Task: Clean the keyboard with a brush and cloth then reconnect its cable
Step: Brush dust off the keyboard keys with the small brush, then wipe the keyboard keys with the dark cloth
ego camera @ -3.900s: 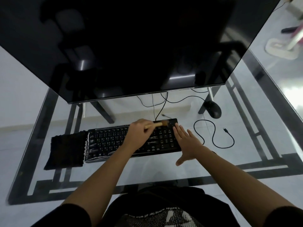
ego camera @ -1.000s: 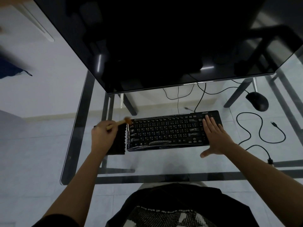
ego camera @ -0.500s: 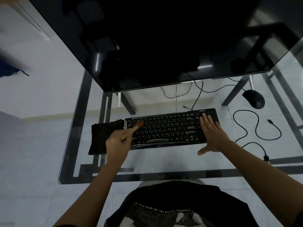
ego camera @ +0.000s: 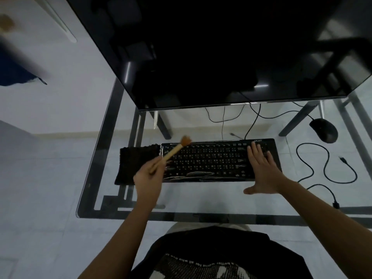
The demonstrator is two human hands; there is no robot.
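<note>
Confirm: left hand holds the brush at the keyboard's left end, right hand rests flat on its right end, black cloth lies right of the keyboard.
One error: the head view shows the black cloth lying left of the keyboard, not right. The rest stands.

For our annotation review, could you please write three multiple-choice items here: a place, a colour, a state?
1. Where does the cloth lie? A) left of the keyboard B) on the keyboard C) on the floor
2. What colour is the handle of the brush? A) black B) light wood C) blue
3. How is the right hand? A) fisted B) flat on the keyboard C) pinching the brush
Answers: 1 A, it lies by the keyboard's left end; 2 B, the handle is tan; 3 B, straight fingers rest on the keys.
</note>
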